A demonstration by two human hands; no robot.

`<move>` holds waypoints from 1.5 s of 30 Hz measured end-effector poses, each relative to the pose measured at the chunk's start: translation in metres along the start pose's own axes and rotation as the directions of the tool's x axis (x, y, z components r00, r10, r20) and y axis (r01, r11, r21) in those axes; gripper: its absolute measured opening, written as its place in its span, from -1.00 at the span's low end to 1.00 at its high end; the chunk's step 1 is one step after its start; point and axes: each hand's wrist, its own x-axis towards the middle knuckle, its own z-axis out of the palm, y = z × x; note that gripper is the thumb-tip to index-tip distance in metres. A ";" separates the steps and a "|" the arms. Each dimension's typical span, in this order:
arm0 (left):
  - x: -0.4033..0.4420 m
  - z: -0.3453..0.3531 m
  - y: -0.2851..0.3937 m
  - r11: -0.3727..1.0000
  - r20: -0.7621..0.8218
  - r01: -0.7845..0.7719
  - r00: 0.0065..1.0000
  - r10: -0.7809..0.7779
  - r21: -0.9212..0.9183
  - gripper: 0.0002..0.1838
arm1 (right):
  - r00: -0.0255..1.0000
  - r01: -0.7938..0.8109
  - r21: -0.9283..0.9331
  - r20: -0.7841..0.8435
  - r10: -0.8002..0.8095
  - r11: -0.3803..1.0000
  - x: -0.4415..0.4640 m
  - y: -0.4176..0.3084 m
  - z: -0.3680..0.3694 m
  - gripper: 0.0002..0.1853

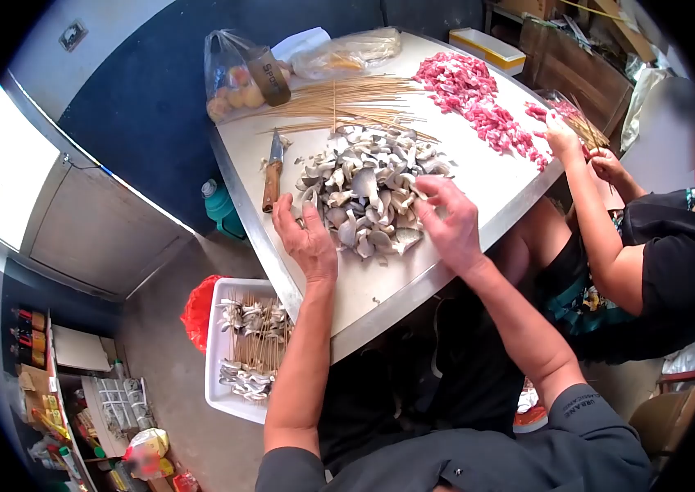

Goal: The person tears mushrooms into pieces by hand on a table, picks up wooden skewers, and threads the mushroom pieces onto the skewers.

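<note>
A heap of grey-and-white oyster mushrooms (368, 184) lies on the white table (364, 307) in front of me. My left hand (308, 239) is at the heap's left edge, fingers apart and touching or nearly touching the mushrooms. At the right edge, my right hand (452, 225) has its fingers apart and slightly bent, with the fingertips by the mushrooms. No mushroom shows gripped in either palm. A wooden-handled knife (272, 184) rests left of the heap, and bamboo skewers (339, 100) are spread behind it.
Cut raw meat (478, 102) is piled at the back right. A co-worker's hands (565, 139) hold skewers beside it. A clear bag of round fruit (236, 90) stands at the back left. Below the table's left edge is a white tub (220, 369) of skewered mushrooms.
</note>
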 end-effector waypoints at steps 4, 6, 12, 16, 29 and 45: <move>-0.001 0.003 0.004 0.999 0.015 -0.016 1.000 0.017 -0.036 -0.60 | 0.997 0.064 -0.202 0.056 -0.054 0.977 0.052 0.021 0.003 -0.75; -0.001 0.004 0.002 0.995 0.026 -0.071 0.997 0.072 -0.065 -0.61 | 0.988 0.125 -0.312 0.122 -0.090 0.942 0.085 0.044 0.013 -0.73; -0.002 0.006 0.011 0.967 0.037 -0.253 0.967 0.254 -0.030 -0.63 | 0.917 0.160 -0.528 0.393 0.073 0.834 0.165 0.082 0.066 -0.61; -0.003 0.006 0.013 0.956 0.062 -0.291 0.954 0.293 -0.030 -0.63 | 0.792 0.309 -0.676 0.573 0.213 0.669 0.202 0.113 0.100 -0.42; -0.009 0.011 0.020 0.944 0.155 -0.329 0.935 0.320 0.036 -0.63 | 0.713 0.221 -0.700 0.591 0.377 0.679 0.245 0.139 0.132 -0.67; -0.009 0.012 0.019 0.945 0.152 -0.326 0.936 0.317 0.035 -0.64 | 0.816 0.368 -0.650 0.569 0.104 0.664 0.245 0.126 0.116 -0.74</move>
